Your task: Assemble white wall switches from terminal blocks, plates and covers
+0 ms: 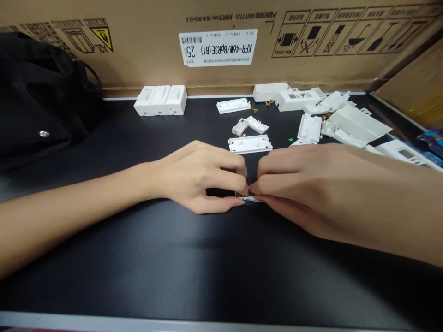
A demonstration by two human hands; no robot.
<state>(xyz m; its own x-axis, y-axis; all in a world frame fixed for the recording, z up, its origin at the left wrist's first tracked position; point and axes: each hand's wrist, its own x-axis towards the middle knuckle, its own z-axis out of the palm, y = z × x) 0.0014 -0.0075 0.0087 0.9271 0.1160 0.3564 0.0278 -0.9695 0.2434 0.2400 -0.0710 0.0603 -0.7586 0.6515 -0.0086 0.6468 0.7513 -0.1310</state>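
Observation:
My left hand (pixel 211 177) and my right hand (pixel 301 180) meet at the middle of the black table, fingertips pinched together. Between them is a small white plastic part (pixel 249 198), mostly covered by the fingers. A bit of copper-coloured metal (pixel 238 194) shows by the left fingertips; whether it is fixed to the part I cannot tell. Just beyond the hands lies a flat white plate (pixel 250 144) with holes. Behind that plate are two small white plastic pieces (pixel 256 125) with brass bits beside them.
Three assembled white switch units (pixel 160 100) stand in a row at the back left. Loose white housings (pixel 358 123) and brass pieces (pixel 269 103) are heaped at the back right. A cardboard box (pixel 138 50) walls the back; a black bag (pixel 44 97) sits left.

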